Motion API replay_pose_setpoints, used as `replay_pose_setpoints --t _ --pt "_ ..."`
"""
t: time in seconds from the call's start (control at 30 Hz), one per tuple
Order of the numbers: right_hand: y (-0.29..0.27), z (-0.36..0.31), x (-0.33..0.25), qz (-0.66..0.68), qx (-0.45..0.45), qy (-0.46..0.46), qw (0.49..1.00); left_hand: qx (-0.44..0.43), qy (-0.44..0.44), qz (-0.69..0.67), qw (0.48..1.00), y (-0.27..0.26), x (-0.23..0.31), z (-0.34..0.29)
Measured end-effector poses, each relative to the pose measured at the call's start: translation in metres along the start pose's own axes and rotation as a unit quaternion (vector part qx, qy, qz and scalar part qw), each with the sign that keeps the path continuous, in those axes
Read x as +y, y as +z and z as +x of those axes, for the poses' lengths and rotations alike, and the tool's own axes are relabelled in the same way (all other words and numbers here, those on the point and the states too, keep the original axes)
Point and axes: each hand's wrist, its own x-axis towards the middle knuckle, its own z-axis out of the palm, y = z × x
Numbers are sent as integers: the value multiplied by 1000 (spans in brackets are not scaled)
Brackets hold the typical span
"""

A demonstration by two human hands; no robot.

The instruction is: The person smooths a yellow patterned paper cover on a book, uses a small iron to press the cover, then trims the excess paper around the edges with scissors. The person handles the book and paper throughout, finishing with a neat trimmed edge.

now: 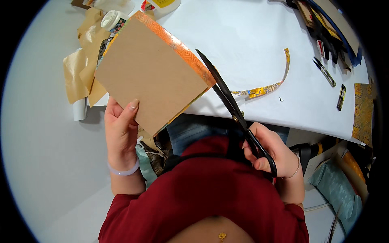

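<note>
My left hand [121,121] grips a square brown board [152,73] by its lower left edge, the thumb flat on its face. Orange patterned fabric [174,42] is folded over the board's upper right edge, and a thin yellow patterned border shows along other edges. My right hand [271,150] has its fingers through the handles of large black scissors [237,111]. Their blades stand parted at the board's right corner, by the end of the orange strip. Just beyond the blades, a curled strip of yellow patterned fabric [263,90] lies on the white table.
Crumpled brown paper [87,60] and a white tub [114,21] are at the left, with a white bottle [164,6] behind. Small snips [324,72] and a small black cutter [341,97] lie at the right. A patterned sheet [362,113] hangs near the table's right edge.
</note>
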Motion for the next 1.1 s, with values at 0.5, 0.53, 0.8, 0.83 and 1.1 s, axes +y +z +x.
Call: replay_pose_setpoints --t 0.5,0.53,0.8,0.83,1.1 --pt "-1 6 -4 -59 18 -9 998 -2 20 8 1000 -4 0 0" --pt "-1 6 -5 -59 19 -8 998 -1 22 7 1000 -3 0 0" --pt "1 6 -8 -50 19 -3 999 3 33 65 997 -12 -2 0" --pt "1 6 -8 -51 20 -3 999 3 35 65 997 -11 -2 0" --pt "1 7 -8 -66 20 -15 997 0 56 67 996 -4 0 -2"
